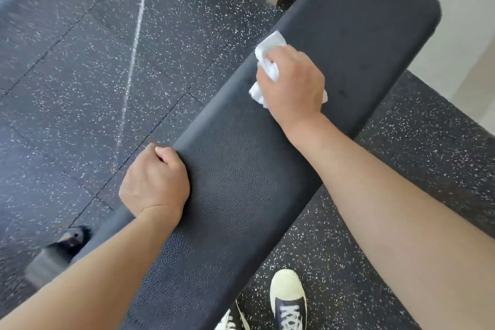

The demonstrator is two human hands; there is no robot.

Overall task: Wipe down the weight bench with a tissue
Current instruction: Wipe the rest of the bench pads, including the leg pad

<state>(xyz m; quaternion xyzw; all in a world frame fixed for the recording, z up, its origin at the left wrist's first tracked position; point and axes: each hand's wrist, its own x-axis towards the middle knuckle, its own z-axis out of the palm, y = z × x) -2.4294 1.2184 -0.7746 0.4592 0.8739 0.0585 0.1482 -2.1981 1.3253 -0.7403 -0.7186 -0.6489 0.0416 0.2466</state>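
Bench pad of black pebbled vinyl (pixel 241 195) runs diagonally away — crumpled white tissue (pixel 267 45) is gripped by the right hand (pixel 292 83) farther along; the near edge is clasped by the left hand (pixel 155 182).

The weight bench (pixel 241 195) is a long, flat pad of dark grey, pebble-grained vinyl with rounded corners, running diagonally from lower left to upper right above a speckled rubber floor. The tissue (pixel 267 61) is white and crumpled into a loose wad, lying on the pad's upper half near its left edge, with rumpled corners sticking out.
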